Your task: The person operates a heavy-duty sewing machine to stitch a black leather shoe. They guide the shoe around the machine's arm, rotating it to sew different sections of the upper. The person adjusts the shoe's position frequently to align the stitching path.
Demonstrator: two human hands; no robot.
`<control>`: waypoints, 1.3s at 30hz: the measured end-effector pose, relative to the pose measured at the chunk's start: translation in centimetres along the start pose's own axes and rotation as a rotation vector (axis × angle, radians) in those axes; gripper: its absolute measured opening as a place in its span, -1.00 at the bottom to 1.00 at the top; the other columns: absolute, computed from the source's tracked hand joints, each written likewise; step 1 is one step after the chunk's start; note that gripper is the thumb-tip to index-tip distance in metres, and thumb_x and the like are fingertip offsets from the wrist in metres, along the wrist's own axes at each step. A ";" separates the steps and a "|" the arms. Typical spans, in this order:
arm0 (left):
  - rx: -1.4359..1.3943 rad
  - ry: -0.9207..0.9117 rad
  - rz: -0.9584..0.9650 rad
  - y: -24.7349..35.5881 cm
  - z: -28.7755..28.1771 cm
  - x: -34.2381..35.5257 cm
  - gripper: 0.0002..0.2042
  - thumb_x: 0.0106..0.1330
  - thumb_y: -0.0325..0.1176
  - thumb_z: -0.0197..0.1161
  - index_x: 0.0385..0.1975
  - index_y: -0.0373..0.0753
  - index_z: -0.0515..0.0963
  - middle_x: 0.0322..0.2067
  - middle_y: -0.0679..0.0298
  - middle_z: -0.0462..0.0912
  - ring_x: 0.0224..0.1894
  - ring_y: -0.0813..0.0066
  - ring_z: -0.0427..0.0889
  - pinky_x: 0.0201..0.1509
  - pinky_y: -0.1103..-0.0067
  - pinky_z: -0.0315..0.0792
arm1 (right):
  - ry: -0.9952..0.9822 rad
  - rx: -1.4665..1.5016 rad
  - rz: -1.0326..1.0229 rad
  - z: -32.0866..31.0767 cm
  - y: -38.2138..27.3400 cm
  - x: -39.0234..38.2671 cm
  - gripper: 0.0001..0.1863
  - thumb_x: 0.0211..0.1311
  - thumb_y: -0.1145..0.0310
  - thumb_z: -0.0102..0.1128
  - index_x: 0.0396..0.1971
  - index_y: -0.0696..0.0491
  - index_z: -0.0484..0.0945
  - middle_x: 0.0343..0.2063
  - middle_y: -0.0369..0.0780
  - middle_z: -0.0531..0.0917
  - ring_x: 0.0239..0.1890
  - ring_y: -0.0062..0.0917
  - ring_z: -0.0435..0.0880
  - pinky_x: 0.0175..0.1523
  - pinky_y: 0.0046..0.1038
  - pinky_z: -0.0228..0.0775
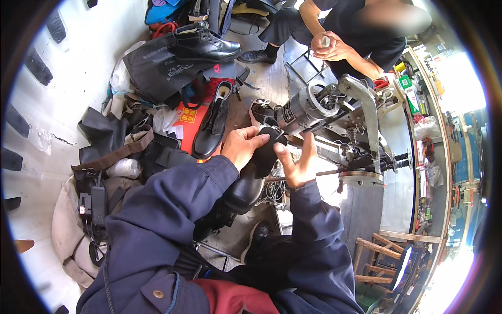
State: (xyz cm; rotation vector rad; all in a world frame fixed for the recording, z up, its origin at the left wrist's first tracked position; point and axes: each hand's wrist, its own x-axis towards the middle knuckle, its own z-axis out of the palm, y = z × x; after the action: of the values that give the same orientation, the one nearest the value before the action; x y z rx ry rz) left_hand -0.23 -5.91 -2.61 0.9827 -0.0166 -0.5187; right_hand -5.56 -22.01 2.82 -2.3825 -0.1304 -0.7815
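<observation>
My left hand (242,148) is closed on a black shoe (244,192), thumb on top, near its upper end. The shoe's rounded, shiny toe points down toward my lap. Just right of the shoe, my right hand (299,161) is raised with thumb and fingers apart, and nothing shows in it. Close beyond both hands stands a metal hand-cranked sewing machine (303,111) with a thick cylinder and a curved arm. Part of the shoe's upper is hidden by my left fingers.
Two black shoes lie to the left: one (212,121) on a red sheet, another (204,46) on a dark bag (157,68). Across from me a seated person (361,31) has both hands together. Cluttered shelving (426,141) runs along the right, with a wooden stool (381,256) below.
</observation>
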 end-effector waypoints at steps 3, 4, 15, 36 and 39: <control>0.073 -0.003 0.052 -0.3 -0.2 0.2 -0.89 0.34 -0.45 0.31 -0.23 -0.35 0.66 -0.35 0.37 0.71 -0.33 0.73 0.58 -0.19 0.68 0.48 | -0.035 -0.069 0.102 1.9 0.0 0.3 -0.30 0.05 -0.20 0.44 -0.39 0.23 0.44 -0.42 0.00 0.51 -0.29 -0.04 0.50 -0.06 -0.10 0.31; 0.103 -0.003 0.065 -0.4 -0.2 0.2 -0.89 0.35 -0.44 0.31 -0.24 -0.34 0.66 -0.35 0.38 0.70 -0.33 0.74 0.57 -0.19 0.68 0.48 | -0.043 -0.079 0.114 2.2 -0.1 0.3 -0.33 0.07 -0.18 0.43 -0.40 0.23 0.45 -0.43 -0.01 0.52 -0.29 -0.03 0.50 -0.06 -0.10 0.30; -0.025 0.000 0.008 -0.5 0.2 0.2 -0.89 0.36 -0.42 0.30 -0.26 -0.33 0.65 -0.36 0.36 0.71 -0.33 0.71 0.60 -0.19 0.67 0.49 | -0.077 0.081 0.074 1.3 -0.8 0.5 -0.60 0.25 0.18 0.31 -0.16 0.24 0.50 -0.30 0.01 0.56 -0.23 -0.06 0.49 -0.07 -0.14 0.33; -0.041 0.034 0.008 -0.5 0.4 0.4 -0.97 0.32 -0.45 0.30 -0.34 -0.25 0.63 -0.36 0.40 0.68 -0.32 0.70 0.59 -0.11 0.69 0.44 | -0.216 0.073 1.074 -14.1 20.7 -11.2 -0.72 0.31 0.25 0.19 -0.21 0.19 0.53 -0.55 -0.23 0.58 -0.66 -0.57 0.56 -0.61 -0.45 0.42; -0.039 0.056 0.008 -0.4 0.6 0.4 -0.95 0.33 -0.46 0.30 -0.38 -0.26 0.63 -0.39 0.41 0.66 -0.34 0.72 0.55 -0.12 0.69 0.42 | -0.142 0.005 1.024 -13.0 19.3 -10.7 -0.77 0.31 0.29 0.18 -0.26 0.18 0.53 -0.60 -0.24 0.54 -0.72 -0.59 0.48 -0.66 -0.46 0.37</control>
State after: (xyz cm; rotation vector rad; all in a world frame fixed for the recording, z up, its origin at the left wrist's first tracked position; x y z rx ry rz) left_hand -0.23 -6.70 -2.73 0.9584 0.0400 -0.4827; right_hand -15.62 -44.12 -5.24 -2.0808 0.9476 -0.1106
